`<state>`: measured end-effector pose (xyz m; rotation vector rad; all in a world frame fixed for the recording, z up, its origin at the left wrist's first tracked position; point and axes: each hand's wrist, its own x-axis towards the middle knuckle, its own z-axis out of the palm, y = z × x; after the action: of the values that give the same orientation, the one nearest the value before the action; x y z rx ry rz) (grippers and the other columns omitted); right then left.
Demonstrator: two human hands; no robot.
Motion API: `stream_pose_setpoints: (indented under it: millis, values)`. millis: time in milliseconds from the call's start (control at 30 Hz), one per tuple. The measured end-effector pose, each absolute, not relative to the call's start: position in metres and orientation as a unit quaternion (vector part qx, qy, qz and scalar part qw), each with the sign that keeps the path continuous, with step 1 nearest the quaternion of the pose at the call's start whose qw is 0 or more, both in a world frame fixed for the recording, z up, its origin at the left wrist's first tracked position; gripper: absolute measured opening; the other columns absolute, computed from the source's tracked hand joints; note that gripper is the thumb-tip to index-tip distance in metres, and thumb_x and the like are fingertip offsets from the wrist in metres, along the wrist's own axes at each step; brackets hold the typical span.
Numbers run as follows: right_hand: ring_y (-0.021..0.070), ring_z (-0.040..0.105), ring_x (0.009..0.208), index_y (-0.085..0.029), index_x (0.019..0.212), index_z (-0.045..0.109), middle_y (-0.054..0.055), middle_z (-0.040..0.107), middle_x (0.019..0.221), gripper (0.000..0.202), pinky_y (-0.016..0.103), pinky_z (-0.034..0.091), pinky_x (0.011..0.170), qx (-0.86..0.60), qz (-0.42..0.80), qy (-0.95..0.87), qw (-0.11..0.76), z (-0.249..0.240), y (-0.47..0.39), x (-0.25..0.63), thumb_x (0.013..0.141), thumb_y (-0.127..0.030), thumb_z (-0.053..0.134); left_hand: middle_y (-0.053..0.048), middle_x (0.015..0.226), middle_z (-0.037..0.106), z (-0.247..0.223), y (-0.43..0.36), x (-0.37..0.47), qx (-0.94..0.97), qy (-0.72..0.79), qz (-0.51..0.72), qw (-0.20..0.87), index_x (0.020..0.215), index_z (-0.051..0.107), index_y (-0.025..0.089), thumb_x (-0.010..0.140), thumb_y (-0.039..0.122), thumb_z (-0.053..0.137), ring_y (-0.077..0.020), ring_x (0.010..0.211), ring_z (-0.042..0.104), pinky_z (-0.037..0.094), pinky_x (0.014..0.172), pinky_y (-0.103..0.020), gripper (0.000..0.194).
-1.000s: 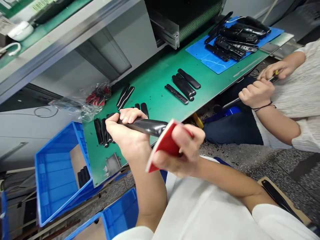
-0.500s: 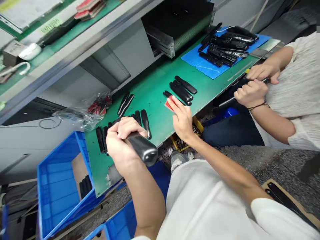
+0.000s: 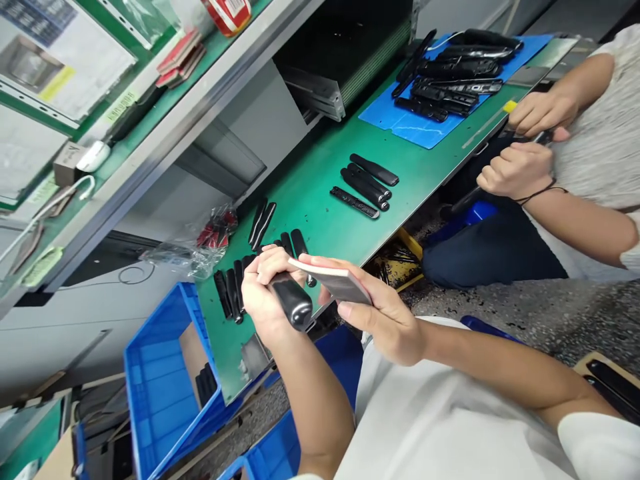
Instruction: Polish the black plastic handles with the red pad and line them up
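Note:
My left hand (image 3: 265,297) is closed round a glossy black plastic housing (image 3: 293,300), whose rounded end points toward me. In my right hand (image 3: 387,320), a flat sanding pad (image 3: 345,288) with a pale edge and a grey face is gripped between thumb and fingers. The pad's near edge is close beside the housing; I cannot tell whether they touch. Beyond my left hand lies a row of similar black housings (image 3: 233,287) on the green bench. An open slotted black half-shell (image 3: 354,202) lies farther right beside several closed black housings (image 3: 367,183).
A blue crate (image 3: 165,393) stands at the bench's left end. A clear plastic bag (image 3: 197,243) with red pieces lies at the back. Black parts are heaped on a blue mat (image 3: 433,137). At right, a co-worker's hands (image 3: 525,160) hold a dark part. A shelf edge (image 3: 165,143) runs above.
My right hand has come from over the bench, near the half-shell, toward my left hand with the pad, which now shows its grey face. The camera view has shifted; my left hand still holds the housing.

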<state>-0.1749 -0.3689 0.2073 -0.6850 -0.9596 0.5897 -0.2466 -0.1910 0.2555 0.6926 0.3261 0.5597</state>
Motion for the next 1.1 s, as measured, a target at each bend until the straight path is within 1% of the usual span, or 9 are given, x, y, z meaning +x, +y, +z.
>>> stream_pose_setpoints:
  millis: [233, 367, 467, 633, 700, 800, 867, 1000, 1100]
  values:
    - [0.0209, 0.053, 0.136, -0.03, 0.152, 0.044, 0.005, 0.043, 0.16, 0.049, 0.038, 0.051, 0.108, -0.332, 0.244, -0.482, 0.773, 0.208, -0.372, -0.163, 0.103, -0.025, 0.047, 0.009, 0.066, 0.06, 0.26, -0.204, -0.237, 0.198, 0.046, 0.28, 0.938, 0.104, 0.051, 0.016, 0.097, 0.009, 0.048, -0.0004, 0.051, 0.056, 0.044, 0.051, -0.002, 0.01]
    - [0.0223, 0.043, 0.146, -0.033, 0.152, 0.044, 0.003, 0.047, 0.157, 0.05, 0.044, 0.045, 0.115, -0.338, 0.189, -0.542, 0.746, 0.207, -0.378, -0.151, 0.103, -0.022, 0.045, 0.005, 0.085, 0.073, 0.262, -0.214, -0.235, 0.191, 0.05, 0.3, 0.933, 0.126, 0.056, 0.019, 0.104, 0.024, 0.051, -0.0016, 0.071, 0.067, 0.052, 0.067, -0.006, 0.023]
    - [0.0206, 0.043, 0.147, -0.034, 0.154, 0.04, 0.002, 0.045, 0.159, 0.052, 0.046, 0.039, 0.119, -0.37, 0.154, -0.598, 0.694, 0.209, -0.382, -0.14, 0.104, -0.02, 0.041, 0.006, 0.077, 0.072, 0.263, -0.219, -0.234, 0.172, 0.09, 0.27, 0.943, 0.133, 0.053, 0.016, 0.106, 0.036, 0.047, -0.0009, 0.057, 0.062, 0.048, 0.054, -0.006, 0.034]
    - [0.0169, 0.057, 0.132, -0.029, 0.147, 0.05, 0.003, 0.048, 0.156, 0.045, 0.038, 0.051, 0.1, -0.412, -0.014, -0.681, 0.605, 0.209, -0.379, -0.141, 0.105, -0.02, 0.036, 0.008, 0.067, 0.065, 0.266, -0.222, -0.228, 0.142, 0.136, 0.24, 0.951, 0.122, 0.055, 0.014, 0.106, 0.045, 0.043, -0.0006, 0.045, 0.053, 0.042, 0.044, -0.008, 0.037]
    - [0.0156, 0.066, 0.108, -0.03, 0.131, 0.064, -0.002, 0.057, 0.148, 0.035, 0.034, 0.055, 0.08, -0.395, -0.135, -0.723, 0.55, 0.201, -0.379, -0.15, 0.103, -0.028, 0.044, 0.007, 0.065, 0.063, 0.267, -0.218, -0.227, 0.129, 0.14, 0.252, 0.949, 0.113, 0.055, 0.013, 0.109, 0.039, 0.038, -0.0007, 0.045, 0.052, 0.042, 0.044, -0.008, 0.032]
    - [0.0129, 0.063, 0.077, -0.034, 0.117, 0.073, -0.01, 0.063, 0.141, 0.03, 0.031, 0.052, 0.058, -0.341, -0.235, -0.773, 0.48, 0.185, -0.385, -0.163, 0.095, -0.047, 0.059, 0.005, 0.06, 0.058, 0.267, -0.207, -0.229, 0.119, 0.157, 0.292, 0.936, 0.088, 0.05, 0.016, 0.111, 0.03, 0.026, -0.0013, 0.046, 0.051, 0.045, 0.047, -0.007, 0.036]
    - [0.0147, 0.065, 0.085, -0.038, 0.123, 0.07, -0.01, 0.055, 0.15, 0.032, 0.033, 0.056, 0.067, -0.376, -0.233, -0.733, 0.516, 0.177, -0.389, -0.166, 0.096, -0.046, 0.056, 0.005, 0.058, 0.056, 0.268, -0.201, -0.232, 0.12, 0.165, 0.324, 0.924, 0.081, 0.044, 0.019, 0.111, 0.029, 0.025, -0.0023, 0.048, 0.052, 0.048, 0.05, -0.008, 0.037]
    - [0.0233, 0.058, 0.126, -0.039, 0.154, 0.04, -0.005, 0.031, 0.166, 0.06, 0.046, 0.054, 0.097, -0.487, -0.128, -0.581, 0.639, 0.173, -0.386, -0.168, 0.097, -0.019, 0.044, 0.005, 0.059, 0.054, 0.275, -0.202, -0.234, 0.085, 0.179, 0.362, 0.911, 0.084, 0.044, 0.02, 0.11, 0.033, 0.032, -0.0029, 0.046, 0.051, 0.047, 0.05, -0.008, 0.031]
    - [0.0256, 0.056, 0.13, -0.038, 0.157, 0.033, -0.004, 0.032, 0.165, 0.069, 0.049, 0.051, 0.1, -0.48, -0.078, -0.555, 0.675, 0.173, -0.38, -0.174, 0.094, -0.013, 0.043, 0.006, 0.061, 0.054, 0.277, -0.207, -0.233, 0.061, 0.19, 0.38, 0.903, 0.087, 0.045, 0.02, 0.11, 0.032, 0.034, -0.003, 0.046, 0.051, 0.046, 0.05, -0.007, 0.028]
